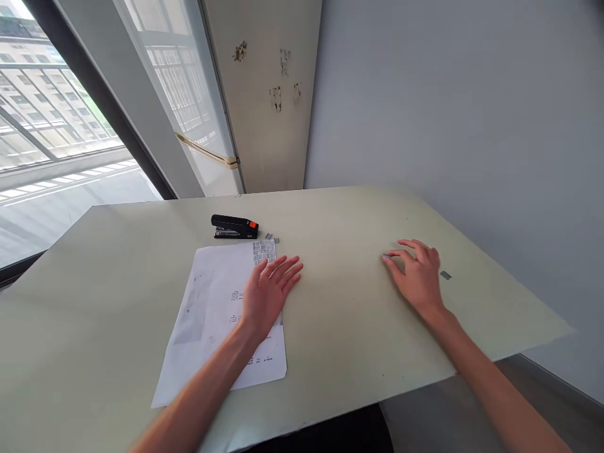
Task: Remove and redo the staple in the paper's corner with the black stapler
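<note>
My left hand (270,292) hovers over or rests on the right part of the printed paper sheets (221,277), palm turned partly upward, fingers spread and holding nothing. On the right side of the table, my right hand (418,274) pinches a small grey staple strip (385,256) between thumb and index finger. Just right of that hand lies another staple strip (446,275). A black stapler (234,227) with an orange patch lies beyond the top edge of the paper. Several short staple pieces (270,237) lie beside its right end.
The pale table (330,340) reaches toward a grey wall (453,94) on the right. Behind it stands a white cabinet or fridge with a gold handle (207,151). A window (51,107) with a railing outside is at the left. The table's near edge runs across the bottom.
</note>
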The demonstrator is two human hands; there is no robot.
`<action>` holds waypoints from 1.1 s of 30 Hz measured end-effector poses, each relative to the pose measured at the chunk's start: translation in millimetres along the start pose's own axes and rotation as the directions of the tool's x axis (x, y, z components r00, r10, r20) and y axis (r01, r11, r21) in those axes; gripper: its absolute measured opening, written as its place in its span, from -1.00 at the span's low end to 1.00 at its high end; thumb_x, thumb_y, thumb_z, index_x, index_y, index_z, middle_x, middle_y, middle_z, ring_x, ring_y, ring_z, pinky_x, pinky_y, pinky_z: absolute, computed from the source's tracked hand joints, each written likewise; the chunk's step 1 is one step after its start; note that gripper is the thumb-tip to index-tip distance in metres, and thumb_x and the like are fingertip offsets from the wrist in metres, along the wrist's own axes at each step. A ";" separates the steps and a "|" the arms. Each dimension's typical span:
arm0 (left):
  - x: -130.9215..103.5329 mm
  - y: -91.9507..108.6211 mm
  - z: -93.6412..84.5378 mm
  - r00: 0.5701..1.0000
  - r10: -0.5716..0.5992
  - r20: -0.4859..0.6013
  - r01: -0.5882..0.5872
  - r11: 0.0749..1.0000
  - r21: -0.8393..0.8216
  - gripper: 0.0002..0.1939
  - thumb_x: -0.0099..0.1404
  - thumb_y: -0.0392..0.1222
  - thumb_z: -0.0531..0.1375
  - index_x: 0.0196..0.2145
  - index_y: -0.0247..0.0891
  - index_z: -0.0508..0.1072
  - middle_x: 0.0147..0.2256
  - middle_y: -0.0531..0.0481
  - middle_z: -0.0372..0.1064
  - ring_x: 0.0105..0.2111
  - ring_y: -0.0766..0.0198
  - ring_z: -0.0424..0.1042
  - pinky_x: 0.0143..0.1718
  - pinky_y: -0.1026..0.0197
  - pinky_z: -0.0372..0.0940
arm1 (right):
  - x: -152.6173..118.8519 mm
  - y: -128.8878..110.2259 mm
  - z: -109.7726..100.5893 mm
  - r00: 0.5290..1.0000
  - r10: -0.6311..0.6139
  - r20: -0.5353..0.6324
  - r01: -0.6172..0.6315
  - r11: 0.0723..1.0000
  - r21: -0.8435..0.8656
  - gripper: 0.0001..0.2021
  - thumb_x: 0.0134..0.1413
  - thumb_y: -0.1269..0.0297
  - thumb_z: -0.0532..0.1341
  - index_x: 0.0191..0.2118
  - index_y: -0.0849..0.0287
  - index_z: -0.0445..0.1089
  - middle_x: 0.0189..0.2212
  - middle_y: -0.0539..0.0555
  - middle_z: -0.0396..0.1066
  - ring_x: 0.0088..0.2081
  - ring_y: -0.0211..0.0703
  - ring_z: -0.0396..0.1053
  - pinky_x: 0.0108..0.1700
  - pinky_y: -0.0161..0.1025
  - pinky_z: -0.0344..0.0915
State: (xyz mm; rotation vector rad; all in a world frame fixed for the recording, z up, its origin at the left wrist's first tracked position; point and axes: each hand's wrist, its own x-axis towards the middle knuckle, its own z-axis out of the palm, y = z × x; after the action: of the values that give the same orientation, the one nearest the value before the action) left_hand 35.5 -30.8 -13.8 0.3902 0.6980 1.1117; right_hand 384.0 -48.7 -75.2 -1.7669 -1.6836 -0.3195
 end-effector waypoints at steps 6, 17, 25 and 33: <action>6.0 17.1 -3.5 0.970 0.239 0.043 -0.232 0.862 0.451 -0.70 0.36 -0.05 0.29 -0.01 -0.22 0.53 -0.04 -0.16 0.56 -0.04 0.07 0.54 0.05 0.06 0.38 | -22.1 61.6 -18.8 0.989 0.139 -0.055 -0.147 0.970 -0.192 -0.65 0.34 0.02 0.11 -0.21 0.13 0.54 0.12 0.35 0.39 0.26 0.41 0.20 0.31 0.48 -0.02; -17.9 101.7 -105.6 0.885 0.293 0.361 -0.261 -0.328 0.908 -0.35 0.46 0.19 0.13 0.40 -0.06 0.22 0.41 -0.13 0.17 0.44 -0.19 -0.01 0.40 -0.26 -0.04 | -23.9 -19.8 -12.3 0.980 -0.119 0.158 0.071 0.958 0.279 -0.76 0.37 0.13 0.15 0.05 -0.03 0.44 0.07 0.16 0.47 0.15 0.14 0.41 0.25 0.16 0.32; -44.7 81.7 -119.5 0.913 0.180 0.365 -0.185 -0.616 0.766 -0.30 0.53 0.23 0.01 0.49 0.00 -0.02 0.47 0.00 0.04 0.50 -0.08 -0.11 0.45 -0.23 -0.04 | -7.2 -81.5 15.0 0.900 -0.246 0.359 0.075 0.900 0.428 -0.76 0.41 0.20 0.09 0.09 -0.05 0.38 0.16 0.11 0.42 0.22 0.07 0.38 0.20 0.07 0.39; 10.1 133.5 -79.3 0.718 0.359 0.597 -0.205 -0.710 0.674 -0.41 0.54 0.14 0.03 0.39 -0.15 0.16 0.29 -0.23 0.29 0.29 -0.15 0.23 0.29 -0.25 0.17 | 21.8 -94.6 52.5 0.922 -0.213 0.323 0.019 0.860 0.511 -0.77 0.34 0.19 0.14 0.04 0.01 0.39 0.12 0.15 0.45 0.21 0.10 0.38 0.26 0.12 0.31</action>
State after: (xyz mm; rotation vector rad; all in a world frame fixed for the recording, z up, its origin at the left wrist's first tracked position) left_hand -106.8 28.7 6.8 2.6904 1.7200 0.7171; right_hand 282.8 -4.6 -73.7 -1.3847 -1.9207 0.4045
